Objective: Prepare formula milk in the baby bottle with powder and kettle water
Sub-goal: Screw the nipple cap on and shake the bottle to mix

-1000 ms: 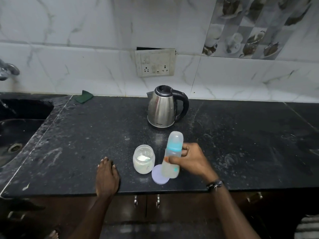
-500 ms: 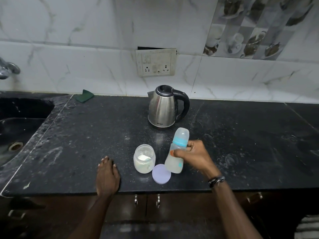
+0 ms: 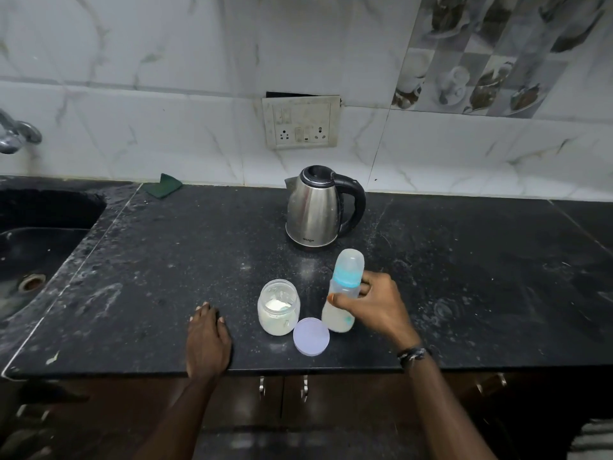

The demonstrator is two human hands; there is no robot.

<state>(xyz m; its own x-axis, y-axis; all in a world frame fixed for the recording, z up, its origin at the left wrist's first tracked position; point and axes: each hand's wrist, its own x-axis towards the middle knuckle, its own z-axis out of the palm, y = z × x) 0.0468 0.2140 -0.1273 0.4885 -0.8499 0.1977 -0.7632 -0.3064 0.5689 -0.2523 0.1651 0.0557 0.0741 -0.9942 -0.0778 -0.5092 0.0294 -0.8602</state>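
Note:
The capped baby bottle (image 3: pixel 341 293), clear with a blue collar and cloudy milk in its lower part, stands slightly tilted on the black counter (image 3: pixel 464 277). My right hand (image 3: pixel 374 307) is wrapped around its middle from the right. Left of it stands an open glass jar (image 3: pixel 278 308) of white powder, and the jar's pale lilac lid (image 3: pixel 311 336) lies flat in front, between jar and bottle. The steel kettle (image 3: pixel 315 209) with black handle and closed lid stands behind them. My left hand (image 3: pixel 207 340) rests flat on the counter's front edge, fingers together, holding nothing.
A dark sink (image 3: pixel 36 247) is sunk into the counter at the left, with a tap (image 3: pixel 16 134) above it. A green scrub pad (image 3: pixel 164 189) lies by the wall. A socket plate (image 3: pixel 302 122) sits on the tiled wall behind the kettle. Cabinet handles (image 3: pixel 283 386) show below.
My right hand has carried the bottle slightly right and back, then set it more upright on the counter next to the lid. The left hand has stayed put.

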